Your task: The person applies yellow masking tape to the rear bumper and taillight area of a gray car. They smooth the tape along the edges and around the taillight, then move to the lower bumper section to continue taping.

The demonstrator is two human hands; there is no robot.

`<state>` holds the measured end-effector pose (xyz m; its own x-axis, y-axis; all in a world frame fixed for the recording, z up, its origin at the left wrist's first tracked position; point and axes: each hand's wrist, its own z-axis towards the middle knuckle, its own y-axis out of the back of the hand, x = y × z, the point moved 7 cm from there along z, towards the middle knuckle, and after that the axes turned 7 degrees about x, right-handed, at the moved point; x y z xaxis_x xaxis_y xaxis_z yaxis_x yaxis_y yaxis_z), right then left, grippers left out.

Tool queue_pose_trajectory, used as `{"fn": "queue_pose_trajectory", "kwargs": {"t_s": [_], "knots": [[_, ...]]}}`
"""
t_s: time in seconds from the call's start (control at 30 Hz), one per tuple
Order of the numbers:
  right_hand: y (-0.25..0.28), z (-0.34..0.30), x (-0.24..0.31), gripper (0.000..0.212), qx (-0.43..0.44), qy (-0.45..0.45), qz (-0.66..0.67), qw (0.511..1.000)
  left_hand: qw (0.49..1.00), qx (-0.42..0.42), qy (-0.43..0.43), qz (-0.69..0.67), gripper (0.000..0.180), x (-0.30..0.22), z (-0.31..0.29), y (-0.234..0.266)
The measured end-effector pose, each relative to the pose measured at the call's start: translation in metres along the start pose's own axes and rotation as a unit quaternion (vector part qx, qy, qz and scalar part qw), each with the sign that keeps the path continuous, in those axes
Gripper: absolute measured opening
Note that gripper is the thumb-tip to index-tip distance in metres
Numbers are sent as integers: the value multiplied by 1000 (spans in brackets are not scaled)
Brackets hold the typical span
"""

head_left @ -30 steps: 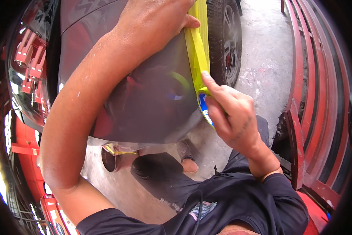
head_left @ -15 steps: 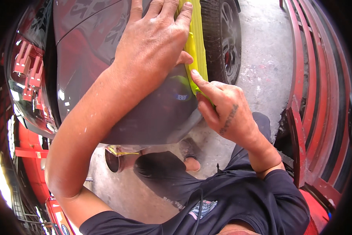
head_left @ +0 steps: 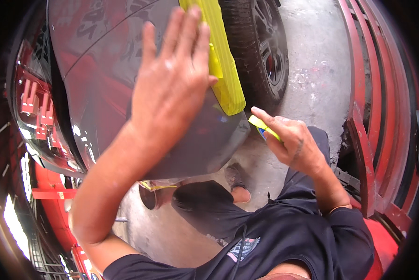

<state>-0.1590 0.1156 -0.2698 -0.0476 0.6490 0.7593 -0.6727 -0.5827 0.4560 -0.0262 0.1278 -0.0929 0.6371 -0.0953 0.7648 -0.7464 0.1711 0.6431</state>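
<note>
Yellow tape strip runs down edge of dark panel nr tyre, prob. mostly laid, panel below its end untaped; L grip fingers extended by strip, holding nothing; R grip clasps tape roll, apart from strip.

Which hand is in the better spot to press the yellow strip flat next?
Probably the left hand: it is open, its fingers stretched out right by the yellow strip. The right hand is off to the side and busy holding the tape roll.
</note>
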Motion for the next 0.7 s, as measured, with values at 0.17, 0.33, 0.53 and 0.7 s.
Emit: {"fn": "queue_pose_trajectory", "kwargs": {"t_s": [0.17, 0.33, 0.53, 0.7], "knots": [[10, -4, -25, 61, 17, -31, 157, 987, 989, 117, -80, -46, 91, -37, -34, -17], [-10, -16, -43, 54, -31, -60, 257, 964, 989, 87, -113, -26, 88, -17, -10, 2], [-17, -4, -11, 51, -28, 16, 267, 963, 995, -61, -65, 51, 58, 48, 70, 12], [-24, -7, -8, 51, -57, 34, 292, 954, 987, -108, -17, 114, 58, 95, 134, 9]]}}
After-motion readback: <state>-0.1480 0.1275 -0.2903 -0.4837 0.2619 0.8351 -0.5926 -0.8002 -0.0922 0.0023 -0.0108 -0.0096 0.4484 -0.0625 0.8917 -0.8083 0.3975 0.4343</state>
